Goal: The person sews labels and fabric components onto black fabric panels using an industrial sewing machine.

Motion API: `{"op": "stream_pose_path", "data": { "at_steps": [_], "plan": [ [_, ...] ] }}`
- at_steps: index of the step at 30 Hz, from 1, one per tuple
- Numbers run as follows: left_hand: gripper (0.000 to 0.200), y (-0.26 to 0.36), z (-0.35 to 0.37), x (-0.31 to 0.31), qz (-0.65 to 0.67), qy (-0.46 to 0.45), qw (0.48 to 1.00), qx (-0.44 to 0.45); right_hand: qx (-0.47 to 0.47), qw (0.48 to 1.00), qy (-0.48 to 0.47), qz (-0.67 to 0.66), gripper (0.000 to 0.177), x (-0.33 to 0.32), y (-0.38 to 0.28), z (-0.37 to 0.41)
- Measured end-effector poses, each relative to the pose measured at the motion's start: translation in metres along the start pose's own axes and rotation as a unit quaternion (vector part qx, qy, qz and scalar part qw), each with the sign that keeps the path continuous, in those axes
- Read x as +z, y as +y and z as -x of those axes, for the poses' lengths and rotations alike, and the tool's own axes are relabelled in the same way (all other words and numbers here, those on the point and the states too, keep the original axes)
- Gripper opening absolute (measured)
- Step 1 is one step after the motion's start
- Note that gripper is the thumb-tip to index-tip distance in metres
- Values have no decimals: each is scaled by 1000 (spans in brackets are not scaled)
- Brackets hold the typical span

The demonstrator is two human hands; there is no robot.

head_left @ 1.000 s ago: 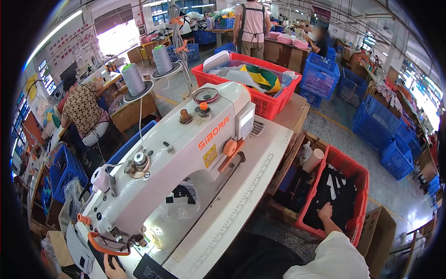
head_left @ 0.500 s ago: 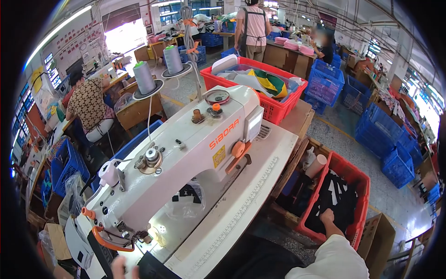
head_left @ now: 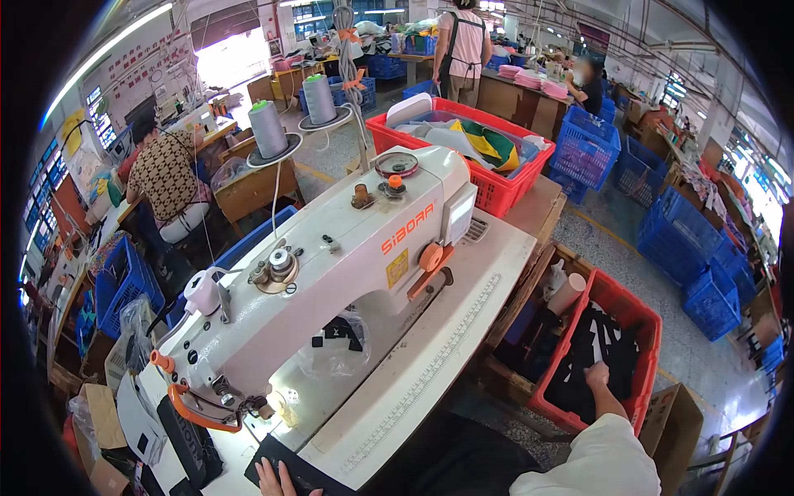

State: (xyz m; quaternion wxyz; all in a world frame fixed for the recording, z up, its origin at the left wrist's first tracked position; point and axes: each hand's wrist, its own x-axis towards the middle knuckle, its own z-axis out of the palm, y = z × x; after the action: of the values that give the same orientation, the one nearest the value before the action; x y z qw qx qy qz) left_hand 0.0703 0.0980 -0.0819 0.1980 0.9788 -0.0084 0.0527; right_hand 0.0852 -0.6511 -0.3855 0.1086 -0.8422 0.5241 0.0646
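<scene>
My left hand (head_left: 277, 481) rests with its fingers stretched out on a black fabric piece (head_left: 299, 473) at the front edge of the sewing machine bed. The white sewing machine (head_left: 364, 240) stands before me, its lit needle area just beyond that piece. Off to the right, my right hand (head_left: 597, 376) reaches into a red crate (head_left: 648, 364) of black fabric pieces (head_left: 571, 388) with white parts. Its fingers are closed at a black-and-white fabric piece (head_left: 596, 349); the fingertips are partly hidden.
A clear plastic bag (head_left: 335, 355) with black pieces lies under the machine arm. Behind the machine stands a red basket (head_left: 496, 194) of cloth. A cardboard box (head_left: 672, 422) sits beside the crate. Thread cones (head_left: 268, 130) rise at the back. Co-workers (head_left: 169, 174) are farther off.
My left hand has come down onto the black fabric piece, which now lies farther onto the bed. My right hand has moved slightly up and right within the crate. The view has shifted a little.
</scene>
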Motion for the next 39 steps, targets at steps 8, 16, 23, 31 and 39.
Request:
{"op": "stream_pose_path", "data": {
  "at_steps": [8, 16, 23, 31, 39],
  "plan": [
    [70, 13, 4, 9, 10, 26, 1000, 6, -51, 985, -133, 101, 36, 0, -14, 21],
    [71, 14, 2, 6, 20, 33, 999, 16, 43, 991, 104, -66, 27, -20, -11, 8],
    [73, 17, -2, 7, 28, 41, 999, 8, -34, 942, 256, -214, 24, -90, -47, 22],
    [70, 21, -3, 3, 16, 52, 998, 12, -29, 819, 5, -573, 38, -117, -76, -36],
    [59, 29, -10, -6, 15, 86, 996, 32, -180, 704, -186, -662, 37, -197, -237, 92]
  ]
}}
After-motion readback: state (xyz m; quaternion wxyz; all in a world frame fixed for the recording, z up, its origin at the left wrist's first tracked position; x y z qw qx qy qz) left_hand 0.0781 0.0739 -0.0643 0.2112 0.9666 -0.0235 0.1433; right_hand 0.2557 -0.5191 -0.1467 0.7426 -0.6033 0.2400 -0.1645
